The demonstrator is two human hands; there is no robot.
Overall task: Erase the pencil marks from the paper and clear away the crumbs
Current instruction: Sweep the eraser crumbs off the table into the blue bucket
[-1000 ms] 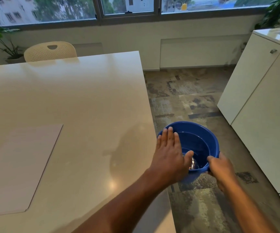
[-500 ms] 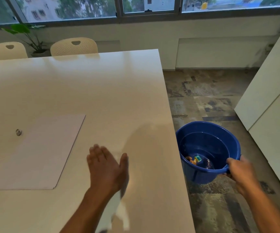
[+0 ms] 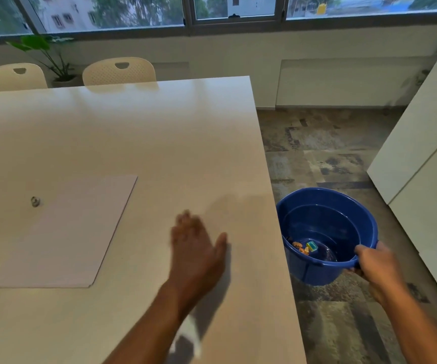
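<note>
Standing at the long pale table [image 3: 133,132], I take it as my landmark for all places. It fills the left and middle of the view, and two cream chairs [image 3: 118,70] stand behind its far edge, with a green plant [image 3: 46,52] between them near the wall. A white cabinet [image 3: 422,179] stands well apart from the table, across the patterned floor [image 3: 330,143].

The paper [image 3: 65,232] lies flat on the table, toward its left part, and I cannot see pencil marks or crumbs on it. The blue bucket [image 3: 343,206] is just beside the right edge of the table, lower than the top. My right hand [image 3: 375,264] grips its near rim, the fingers curled over the edge. Inside, at the bottom, some small coloured scraps [image 3: 305,246] lie.

My left hand [image 3: 197,248] is over the table near its right edge, flat, fingers straight and a little blurred, thumb spread, holding nothing. Something white [image 3: 189,332] shows under my forearm; what it is I cannot tell.

A small round metal thing [image 3: 35,201] lies on the table just left of the paper.
</note>
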